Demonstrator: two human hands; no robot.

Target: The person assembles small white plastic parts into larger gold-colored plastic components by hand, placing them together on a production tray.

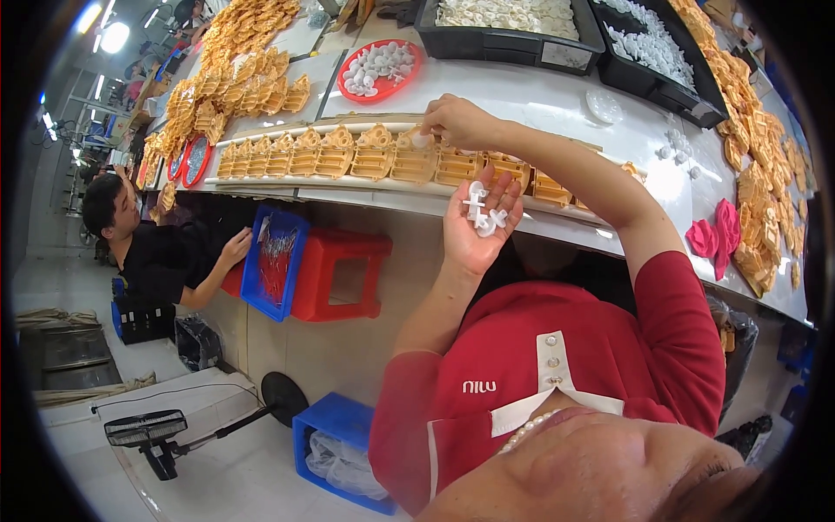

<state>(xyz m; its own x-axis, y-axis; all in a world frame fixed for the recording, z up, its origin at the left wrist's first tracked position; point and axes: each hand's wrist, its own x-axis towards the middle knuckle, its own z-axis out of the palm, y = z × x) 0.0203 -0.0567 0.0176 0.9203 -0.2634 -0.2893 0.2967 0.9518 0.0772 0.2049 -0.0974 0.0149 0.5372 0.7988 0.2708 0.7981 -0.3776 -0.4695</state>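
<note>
My left hand (481, 228) is palm up with its fingers loosely curled, holding several small white plastic parts (478, 207) with stems and round ends. Over the row of orange-yellow plastic shells (374, 155), my right hand (459, 122) pinches a small white round part (422, 139) at its fingertips. That part is at the upper end of one shell, and I cannot tell whether it touches. The shells lie side by side, hollow side up, along a pale rail (300, 181) at the table's near edge. My right forearm crosses above the row's right section and hides some shells.
Beyond the row are a red dish (416, 76) of white parts and two black bins (513, 54) (709, 115). Shells are heaped left (196, 104) and right (765, 226), near a pink cloth (716, 237). A co-worker (156, 252) sits left, beside a blue tray (255, 296) and red stool (348, 248).
</note>
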